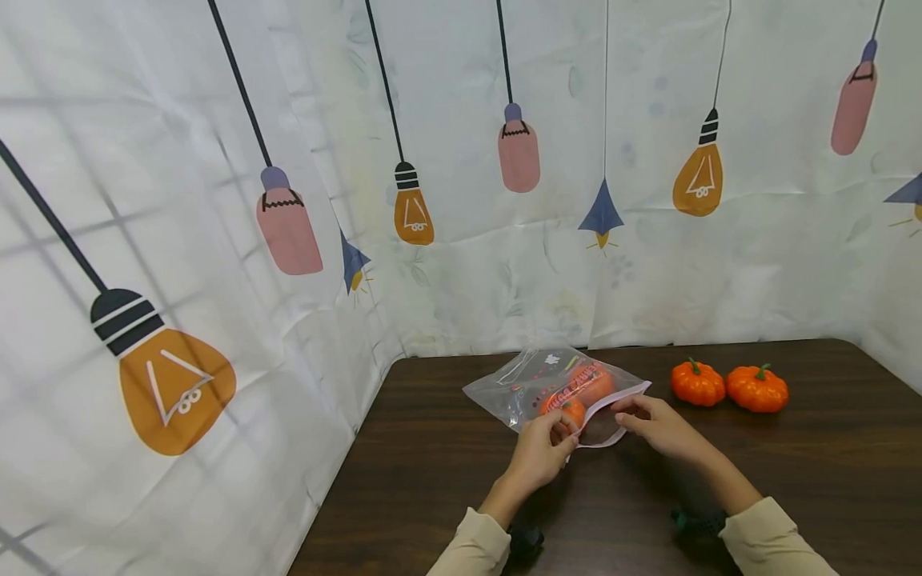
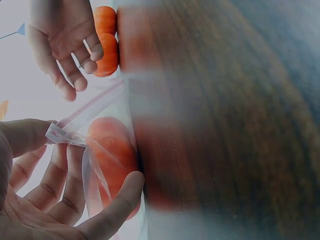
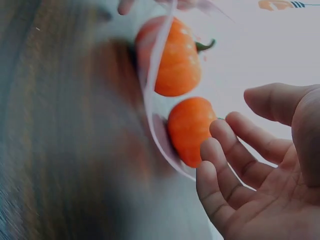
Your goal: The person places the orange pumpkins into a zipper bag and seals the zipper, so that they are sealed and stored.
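A clear zip bag (image 1: 520,382) with a pink-edged mouth and orange print lies on the table, its mouth spread toward me. Inside it are two small orange pumpkins, one nearer the left (image 3: 180,60) with a green stem and one nearer the right (image 3: 191,131). My left hand (image 1: 536,452) pinches the left end of the zip edge between thumb and fingers. My right hand (image 1: 659,432) is at the right side of the mouth, fingers loosely bent and apart, with nothing between thumb and fingers in the right wrist view.
Two more orange pumpkins, one (image 1: 697,384) beside the other (image 1: 758,390), sit to the right of the bag on the dark wooden table (image 1: 403,480). A white cloth (image 1: 468,296) printed with lamps hangs behind the table and along its left side.
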Demonstrator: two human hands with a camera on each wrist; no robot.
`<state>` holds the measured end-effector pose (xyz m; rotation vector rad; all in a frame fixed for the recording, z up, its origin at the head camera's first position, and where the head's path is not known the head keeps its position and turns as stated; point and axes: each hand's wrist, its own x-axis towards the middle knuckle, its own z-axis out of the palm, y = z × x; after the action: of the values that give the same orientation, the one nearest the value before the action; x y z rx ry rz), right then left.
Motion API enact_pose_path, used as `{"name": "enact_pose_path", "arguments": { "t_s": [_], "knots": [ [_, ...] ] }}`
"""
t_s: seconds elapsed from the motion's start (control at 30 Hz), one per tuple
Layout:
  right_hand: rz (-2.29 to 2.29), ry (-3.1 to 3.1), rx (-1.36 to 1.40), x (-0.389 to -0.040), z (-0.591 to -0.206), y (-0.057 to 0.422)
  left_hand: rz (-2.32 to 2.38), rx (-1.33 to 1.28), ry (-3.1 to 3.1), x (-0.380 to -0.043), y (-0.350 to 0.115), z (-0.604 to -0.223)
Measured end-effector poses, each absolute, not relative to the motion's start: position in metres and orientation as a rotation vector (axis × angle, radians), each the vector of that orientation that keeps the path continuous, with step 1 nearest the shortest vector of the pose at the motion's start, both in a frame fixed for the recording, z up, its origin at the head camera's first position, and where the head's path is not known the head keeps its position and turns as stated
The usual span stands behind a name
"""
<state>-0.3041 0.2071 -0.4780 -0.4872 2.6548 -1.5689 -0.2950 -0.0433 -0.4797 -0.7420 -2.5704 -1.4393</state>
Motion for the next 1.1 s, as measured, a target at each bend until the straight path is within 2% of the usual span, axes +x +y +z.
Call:
{"name": "enact_pose_path", "arguments": {
  "t_s": [0.63, 1.1],
  "knots": [
    [-1.709, 2.721, -0.181, -0.304, -0.461, 0.248, -1.465, -0.736, -2.571, -0.296, -0.044, -0.481],
    [-1.715, 2.763, -0.076, -0.302, -0.458, 0.273, -1.45, -0.74, -2.58, -0.295, -0.044, -0.481]
  ]
}}
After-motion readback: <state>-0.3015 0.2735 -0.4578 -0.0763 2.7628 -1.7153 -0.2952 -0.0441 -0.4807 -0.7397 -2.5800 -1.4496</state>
